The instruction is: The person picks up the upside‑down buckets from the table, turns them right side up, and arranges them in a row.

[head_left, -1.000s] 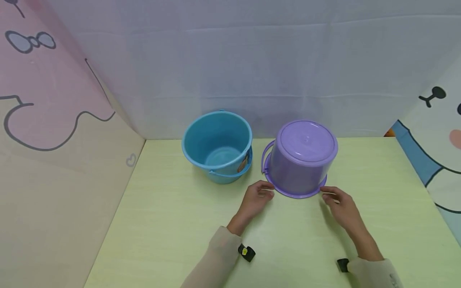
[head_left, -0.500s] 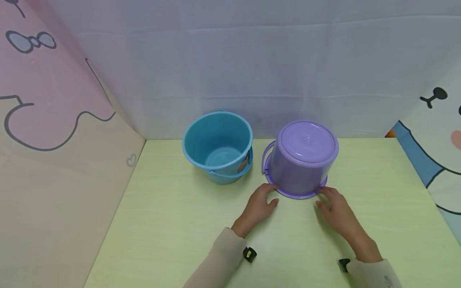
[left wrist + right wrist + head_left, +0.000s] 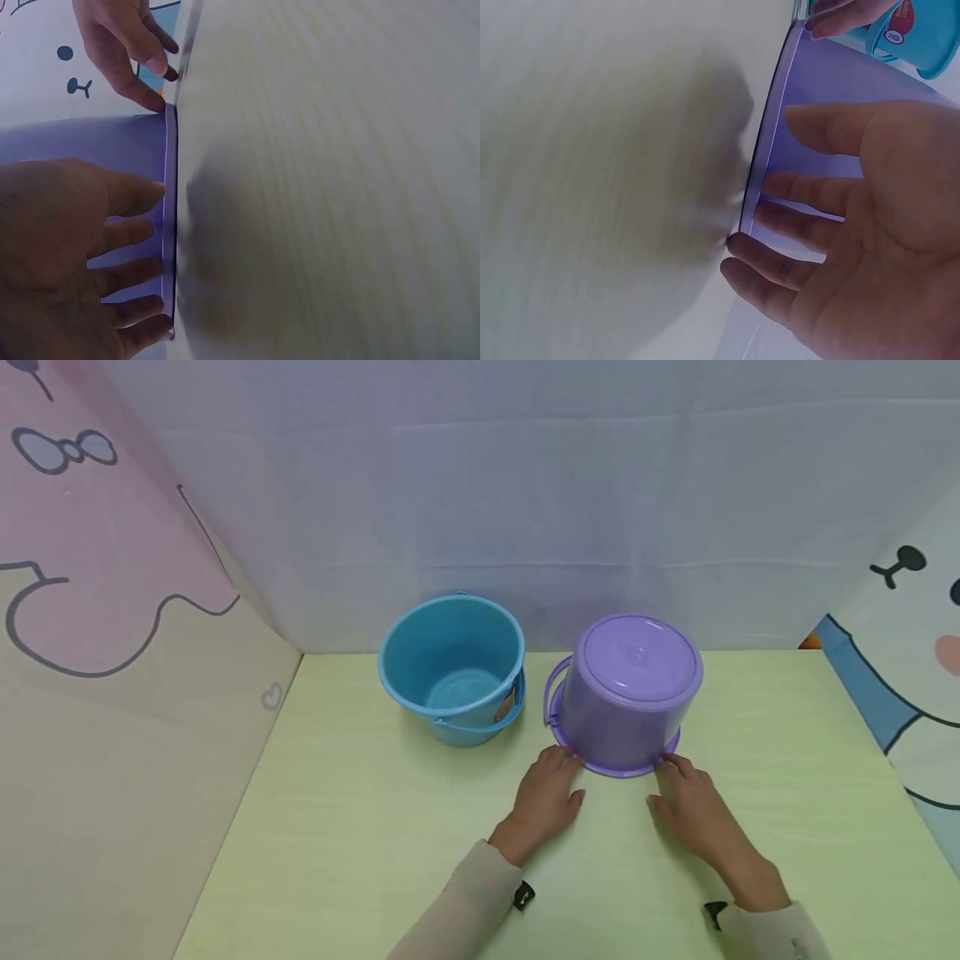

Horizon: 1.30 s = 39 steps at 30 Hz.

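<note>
Tabletop [image 3: 330, 827], pale and grained, meets grey cloth [image 3: 480, 493]; both hands [image 3: 543, 793] [image 3: 693, 808], fingers loosely extended, touch the upturned purple bucket [image 3: 622, 727].

The purple bucket [image 3: 626, 727] and blue bucket [image 3: 450, 647] look like smooth, glossy plastic, the tabletop [image 3: 337, 835] like faintly grained wood.

From above, the head view looks forward-down; close, sideways-turned wrist views both face the purple bucket [image 3: 632, 702]

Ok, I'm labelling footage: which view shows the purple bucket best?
The head view: the purple bucket shows nearly whole there, upside down, with base and handle. Both wrist views show mainly its rim and wall, partly behind fingers.
</note>
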Each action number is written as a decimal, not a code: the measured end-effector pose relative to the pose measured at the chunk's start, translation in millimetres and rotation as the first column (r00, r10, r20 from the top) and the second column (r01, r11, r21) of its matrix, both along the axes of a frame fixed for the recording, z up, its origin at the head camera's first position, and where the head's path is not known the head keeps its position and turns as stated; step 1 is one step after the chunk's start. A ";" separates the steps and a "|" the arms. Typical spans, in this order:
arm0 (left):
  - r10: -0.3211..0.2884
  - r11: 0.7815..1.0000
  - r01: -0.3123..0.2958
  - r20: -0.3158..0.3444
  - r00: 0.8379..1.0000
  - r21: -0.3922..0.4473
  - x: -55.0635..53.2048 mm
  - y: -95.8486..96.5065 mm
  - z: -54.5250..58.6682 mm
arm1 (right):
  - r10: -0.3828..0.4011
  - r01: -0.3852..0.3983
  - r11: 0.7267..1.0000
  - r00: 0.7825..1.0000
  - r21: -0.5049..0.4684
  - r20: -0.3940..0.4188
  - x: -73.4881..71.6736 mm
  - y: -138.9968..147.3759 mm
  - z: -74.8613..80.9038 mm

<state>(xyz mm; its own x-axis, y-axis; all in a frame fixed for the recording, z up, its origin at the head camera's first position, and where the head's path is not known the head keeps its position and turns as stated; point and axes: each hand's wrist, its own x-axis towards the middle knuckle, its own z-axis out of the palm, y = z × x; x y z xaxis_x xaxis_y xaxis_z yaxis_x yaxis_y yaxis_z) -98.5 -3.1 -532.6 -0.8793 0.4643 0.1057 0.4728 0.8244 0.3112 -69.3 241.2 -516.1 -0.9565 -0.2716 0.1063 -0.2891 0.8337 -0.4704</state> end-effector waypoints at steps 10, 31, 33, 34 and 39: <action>-0.064 0.957 0.021 -0.140 0.988 -0.288 2.7 8.1 -0.8 | 0.043 -0.030 0.996 0.987 0.084 -0.157 1.7 2.9 -3.9; -0.180 0.947 0.100 -0.245 0.953 -0.306 -9.1 1.6 -2.5 | 0.165 -0.149 0.985 0.961 0.088 -0.224 -13.6 6.6 -7.4; -0.180 0.949 0.102 -0.247 0.952 -0.300 -9.4 0.5 -2.7 | 0.179 -0.163 0.983 0.958 0.087 -0.222 -14.4 6.5 -7.3; -0.181 0.949 0.103 -0.251 0.951 -0.297 -9.6 0.0 -2.8 | 0.184 -0.168 0.982 0.958 0.088 -0.222 -14.8 6.7 -7.3; -0.182 0.953 0.102 -0.268 0.946 -0.286 -10.6 -1.4 -2.5 | 0.209 -0.192 0.977 0.948 0.093 -0.238 -16.8 6.7 -7.2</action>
